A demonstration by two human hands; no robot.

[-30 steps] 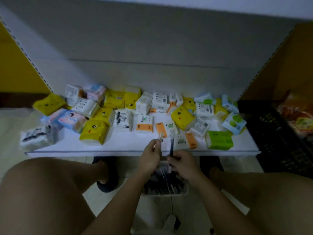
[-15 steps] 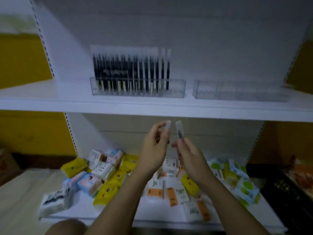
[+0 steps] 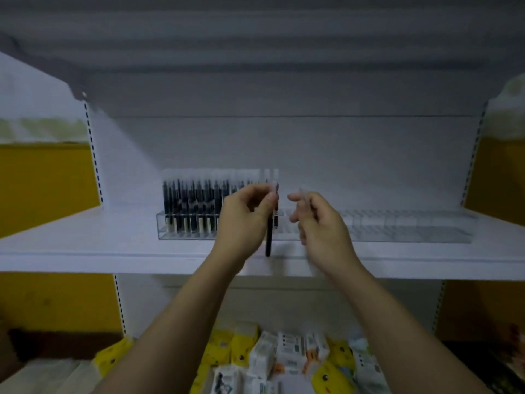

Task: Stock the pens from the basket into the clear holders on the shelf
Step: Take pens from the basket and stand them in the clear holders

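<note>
One pen [image 3: 268, 243] is hanging upright, pinched in the left hand [image 3: 244, 223], just in front of the right end of the clear holder [image 3: 170, 236]. Right hand [image 3: 321, 223] is curling just beyond that end; contents blurred, cannot tell. Judging insertion pending: tip needing alignment over a free slot.

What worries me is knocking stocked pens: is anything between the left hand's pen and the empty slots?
Nothing visible does. The left hand holds the pen upright before the clear holder, beside the stocked pens; the right hand hovers close by.
</note>
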